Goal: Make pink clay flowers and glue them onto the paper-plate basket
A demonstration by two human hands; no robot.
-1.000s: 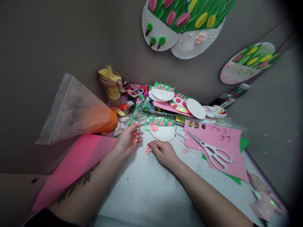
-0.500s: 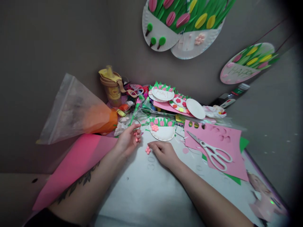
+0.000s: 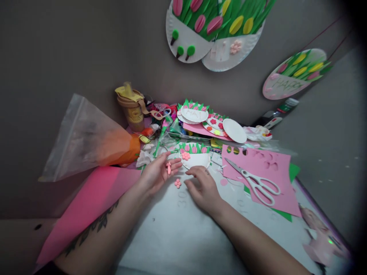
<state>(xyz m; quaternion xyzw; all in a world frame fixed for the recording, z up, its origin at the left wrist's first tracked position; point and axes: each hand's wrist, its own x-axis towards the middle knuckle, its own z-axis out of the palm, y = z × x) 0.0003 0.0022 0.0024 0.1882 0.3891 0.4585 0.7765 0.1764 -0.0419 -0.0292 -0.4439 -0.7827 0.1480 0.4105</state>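
My left hand (image 3: 161, 172) is turned palm up with its fingers stretched out. A piece of pink modelling clay (image 3: 169, 168) rests across those fingers. My right hand (image 3: 203, 188) hovers just right of a small pink clay flower (image 3: 177, 183) on the table, thumb and index finger apart and nothing between them. Behind both hands lies a white half-round paper plate (image 3: 197, 162) with green paper grass, pink tulips and a bumpy pink clay flower (image 3: 185, 156) at its upper left.
White-handled scissors (image 3: 258, 184) lie on a pink sheet (image 3: 286, 179) at right. An orange-filled zip bag (image 3: 114, 143) and a lidded cup (image 3: 133, 109) stand at left. Decorated paper plates (image 3: 196, 114) pile up at the back. More plate crafts (image 3: 187, 36) hang on the wall.
My left hand has moved slightly right and its fingers have straightened, showing the pink clay. My right hand has drawn off the small flower, its thumb and index finger now apart.
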